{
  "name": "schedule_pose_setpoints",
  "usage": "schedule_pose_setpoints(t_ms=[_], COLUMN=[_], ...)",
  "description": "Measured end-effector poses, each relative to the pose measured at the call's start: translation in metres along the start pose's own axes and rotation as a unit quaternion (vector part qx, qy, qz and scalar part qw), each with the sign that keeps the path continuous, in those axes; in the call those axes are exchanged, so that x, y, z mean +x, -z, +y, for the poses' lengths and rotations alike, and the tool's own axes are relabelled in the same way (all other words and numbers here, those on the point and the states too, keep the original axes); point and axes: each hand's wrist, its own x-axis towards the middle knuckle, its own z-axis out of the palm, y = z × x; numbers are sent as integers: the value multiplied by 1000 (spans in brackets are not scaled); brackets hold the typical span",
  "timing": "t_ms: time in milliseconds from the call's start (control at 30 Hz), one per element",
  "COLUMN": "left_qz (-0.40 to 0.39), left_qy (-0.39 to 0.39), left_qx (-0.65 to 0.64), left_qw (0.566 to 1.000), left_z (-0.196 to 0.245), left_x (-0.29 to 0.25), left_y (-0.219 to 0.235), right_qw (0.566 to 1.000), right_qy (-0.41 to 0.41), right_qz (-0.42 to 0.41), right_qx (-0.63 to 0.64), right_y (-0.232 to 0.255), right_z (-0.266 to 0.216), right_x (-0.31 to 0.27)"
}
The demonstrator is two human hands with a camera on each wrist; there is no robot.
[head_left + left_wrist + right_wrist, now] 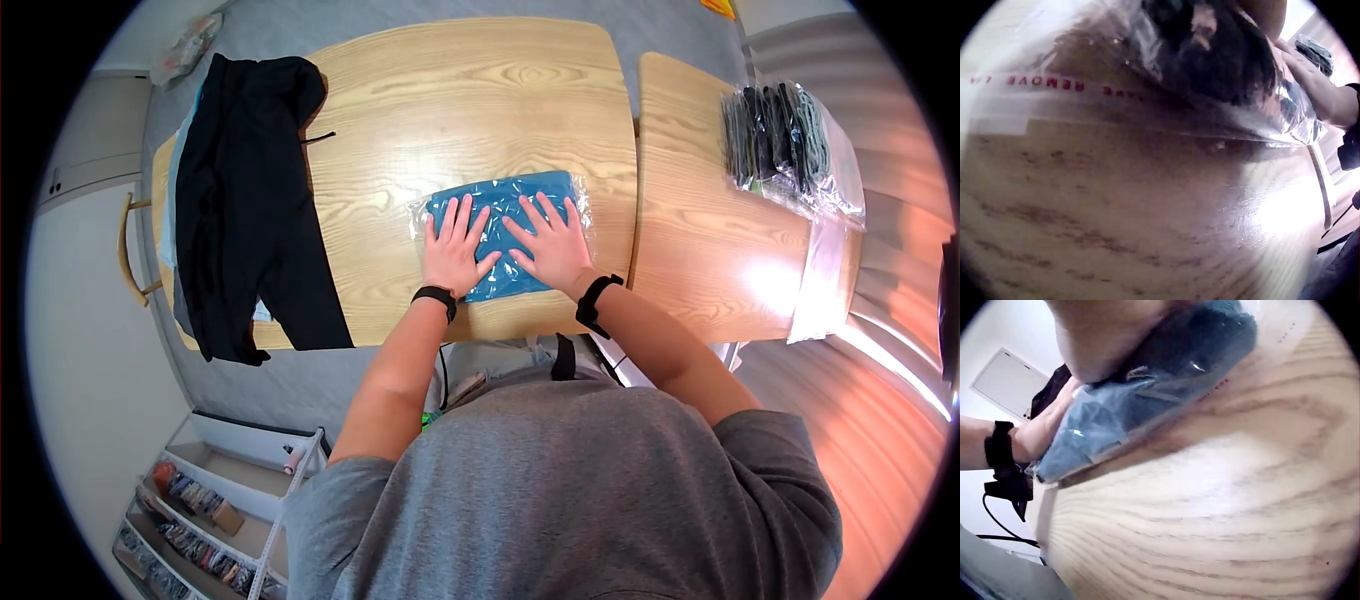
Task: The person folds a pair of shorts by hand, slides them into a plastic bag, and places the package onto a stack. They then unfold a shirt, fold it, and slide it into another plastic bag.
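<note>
A folded blue item in a clear plastic bag [510,285] lies flat near the table's front edge. Both hands rest on it with fingers spread and straight: the left hand [456,250] on its left part, the right hand [553,247] on its right part. The left wrist view shows the bag's clear flap [1110,112] with red print along it, lying on the wood. In the right wrist view the blue bagged item [1110,419] bulges beneath the right hand [1107,337], and the other hand [1041,428] touches its far end.
Black trousers [245,190] lie over the table's left side, partly past its front edge. On the side table [700,250] at the right are a stack of bagged dark and grey items [775,135] and clear plastic bags [822,280]. A shelf unit [215,480] with small goods stands at lower left.
</note>
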Motion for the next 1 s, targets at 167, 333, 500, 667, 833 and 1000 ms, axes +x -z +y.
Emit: schedule_pose_setpoints(t_ms=[167, 333, 500, 667, 833, 1000], left_qz=[-29, -46, -36, 4, 27, 23], left_qy=[10, 12, 5, -7, -63, -8], left_qx=[-21, -31, -26, -63, -39, -64], left_qw=[999, 998, 999, 998, 997, 998], left_z=[-4, -7, -7, -7, 5, 20], left_x=[1, 4, 3, 3, -3, 6], left_y=[-9, -14, -17, -8, 25, -8], right_qw=[1000, 1000, 1000, 1000, 1000, 1000], right_qy=[-4, -9, -9, -8, -10, -11], right_qz=[10, 6, 22, 19, 21, 3], right_qx=[7, 15, 17, 5, 6, -1], right_y=[-9, -18, -21, -10, -7, -7], right_z=[2, 6, 6, 2, 0, 4], right_x=[2, 3, 3, 2, 4, 11])
